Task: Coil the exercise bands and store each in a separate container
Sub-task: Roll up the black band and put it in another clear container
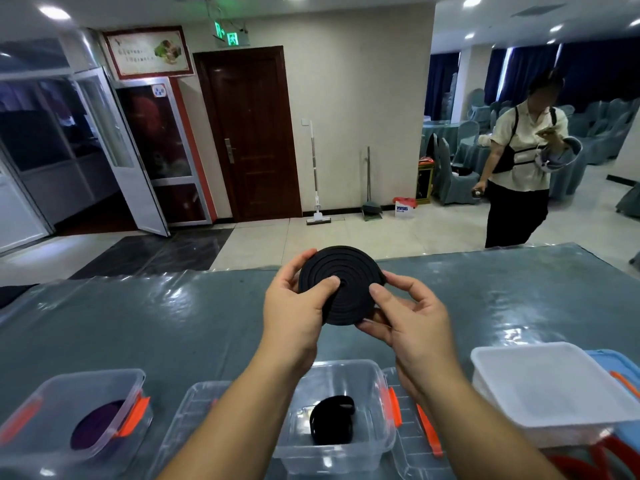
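Observation:
A black exercise band (349, 271) is wound into a flat spiral disc and held up above the table. My left hand (294, 306) grips its left edge with the thumb pressed near the centre. My right hand (408, 317) pinches its right and lower edge. Below my wrists a clear container (377, 441) holds another black band (332, 422), loosely coiled. At the left a clear container (52, 403) with orange latches holds a purple coiled band (95, 427). At the right stands a white container (554, 386), and a red band (595, 459) lies by its near side.
The table (138, 323) has a grey cloth under clear plastic. Clear lids (194, 407) with orange clips lie between the containers, another lid (412, 431) right of the middle one. A blue lid (620, 365) sits at the far right. A person (523, 161) walks beyond the table's far right.

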